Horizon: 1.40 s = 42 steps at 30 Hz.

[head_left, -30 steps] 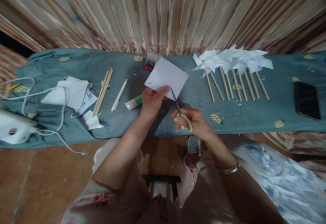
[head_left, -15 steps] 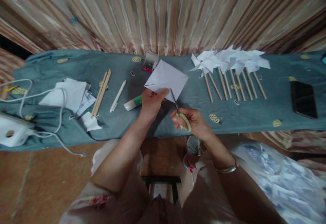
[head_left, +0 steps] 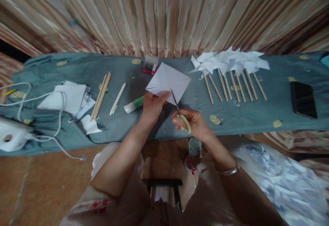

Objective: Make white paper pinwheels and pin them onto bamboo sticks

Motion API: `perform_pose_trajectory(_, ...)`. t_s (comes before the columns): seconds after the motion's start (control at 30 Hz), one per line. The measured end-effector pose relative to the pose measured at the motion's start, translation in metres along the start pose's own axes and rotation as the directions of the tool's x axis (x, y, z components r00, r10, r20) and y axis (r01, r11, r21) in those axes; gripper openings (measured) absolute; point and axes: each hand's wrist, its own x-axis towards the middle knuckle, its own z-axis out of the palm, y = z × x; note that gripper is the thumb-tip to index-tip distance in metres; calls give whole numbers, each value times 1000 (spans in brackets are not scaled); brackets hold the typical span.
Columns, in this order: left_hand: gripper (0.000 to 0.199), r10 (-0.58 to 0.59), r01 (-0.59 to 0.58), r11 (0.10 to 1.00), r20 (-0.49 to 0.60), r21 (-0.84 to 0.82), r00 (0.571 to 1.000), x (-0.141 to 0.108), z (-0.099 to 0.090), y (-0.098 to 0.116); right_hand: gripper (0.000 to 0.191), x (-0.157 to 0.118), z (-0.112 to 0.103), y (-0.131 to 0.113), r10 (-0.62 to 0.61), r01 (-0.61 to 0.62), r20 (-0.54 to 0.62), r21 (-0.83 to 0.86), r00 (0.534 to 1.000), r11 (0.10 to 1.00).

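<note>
My left hand (head_left: pixel 153 105) pinches a square sheet of white paper (head_left: pixel 168 78) at its near edge, thumb on top. Slits run inward from the paper's left and right corners. My right hand (head_left: pixel 191 121) grips a pair of scissors (head_left: pixel 185 123) with pale green handles. Their dark blades lie over the near corner of the sheet, almost closed. Beneath and beside my left wrist lies a green and white glue tube (head_left: pixel 133 105). Behind the paper stands a small open red and white box (head_left: pixel 150 64) of metal pins.
Several paper pinwheels (head_left: pixel 228 61) on wooden sticks lie to the right, with a black phone (head_left: pixel 304 99) beyond. Leftward are a white pen (head_left: pixel 118 98), wooden sticks (head_left: pixel 101 95), paper sheets (head_left: pixel 68 97) and a white cabled device (head_left: pixel 12 135). A plastic bag (head_left: pixel 280 181) sits at lower right.
The view has shifted slightly, moving the table items a little leftward in the picture. Both hands, the paper and the scissors hold nearly the same pose.
</note>
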Motion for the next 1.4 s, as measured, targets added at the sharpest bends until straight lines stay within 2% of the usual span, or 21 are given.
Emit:
perform_pose_trajectory(0.43, 24, 1, -1, 1000, -2, 21, 1000, -1, 0, -3, 51, 0, 0, -1, 7, -7, -22, 1, 1000, 1000)
perform_pose_trajectory(0.6, 17, -14, 14, 1000, -3, 7, 1000, -1, 0, -3, 47, 1, -1, -1, 8, -8, -26, 5, 1000, 1000)
perform_pose_trajectory(0.8, 25, -20, 21, 998, -9, 56, 1000, -1, 0, -3, 46, 0, 0, -5, 14, -14, -23, 6, 1000, 1000)
perform_pose_trajectory(1.4, 27, -60, 61, 994, -10, 88, 998, -5, 3, 3, 47, 1, 1, -6, 3, -3, -22, -11, 1000, 1000)
